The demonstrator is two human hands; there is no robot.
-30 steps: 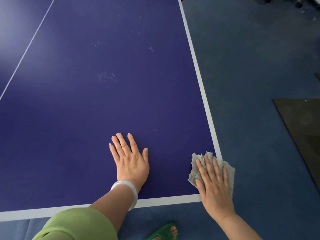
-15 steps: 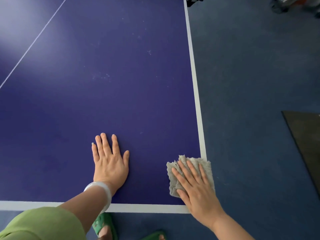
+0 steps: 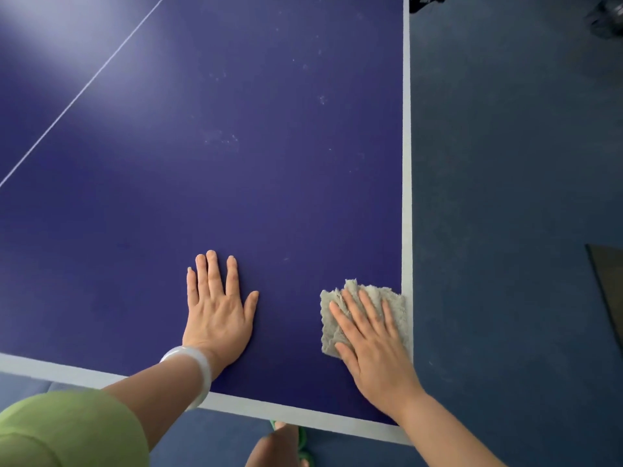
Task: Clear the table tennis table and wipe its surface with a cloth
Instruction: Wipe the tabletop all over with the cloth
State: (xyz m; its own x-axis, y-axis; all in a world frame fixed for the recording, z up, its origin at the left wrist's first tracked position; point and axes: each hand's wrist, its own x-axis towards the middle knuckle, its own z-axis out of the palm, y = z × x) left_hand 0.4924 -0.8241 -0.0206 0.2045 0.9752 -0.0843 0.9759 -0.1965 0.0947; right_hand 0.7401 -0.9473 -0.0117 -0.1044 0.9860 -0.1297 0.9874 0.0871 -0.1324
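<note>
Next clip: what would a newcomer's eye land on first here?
Two flat hands by the near right corner of the blue table: the right hand presses a grey cloth against the white side line, and the left hand, wearing a pale bangle, lies bare beside it. Farther up, pale smudges mark the surface.

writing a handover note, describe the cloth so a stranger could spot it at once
Start at the dark blue table tennis table and go to its near right corner, by the white edge lines. There a crumpled grey cloth lies under the flat right hand. The left hand beside it rests on bare table.
</note>
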